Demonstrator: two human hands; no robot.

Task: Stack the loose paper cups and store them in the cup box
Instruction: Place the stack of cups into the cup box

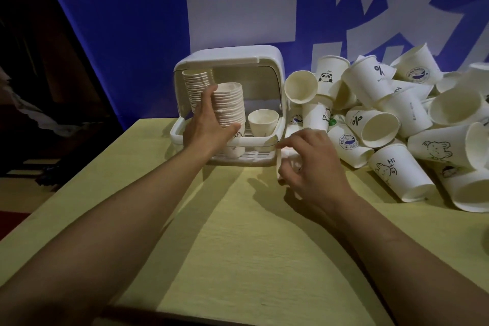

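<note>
White cup box (275,61) stands on the yellow-green table (238,246), lid swung up, front open. Three lots inside. Left hand (209,124) reaches in and grips a tall stack of cups (230,103), fingers curled round its left side, thumb across the lower front; the stack stands upright on the slatted floor. Behind that hand, further left and toward the back wall, a second stack (194,82) leans slightly. Just right of the left thumb, a single short cup (263,119) sits upright, mouth up, apart from the gripped stack.

Right hand (312,161) hovers at the box's front right corner, fingers curled round a lying cup (287,164) on the table; most of that cup is hidden under the palm, so I cannot tell how firm the hold is.

Beyond the right hand and to its right, the loose cups (397,114) lie heaped on the table against the blue banner (119,34), most on their sides, mouths facing all ways.

Printing read on the heap: "Hi" beside a bear drawing on the cup nearest the right hand; a "%" mark on two cups; a panda; round blue whale badges, lettering too small to read. Large white characters on the banner, cut off by the frame.
</note>
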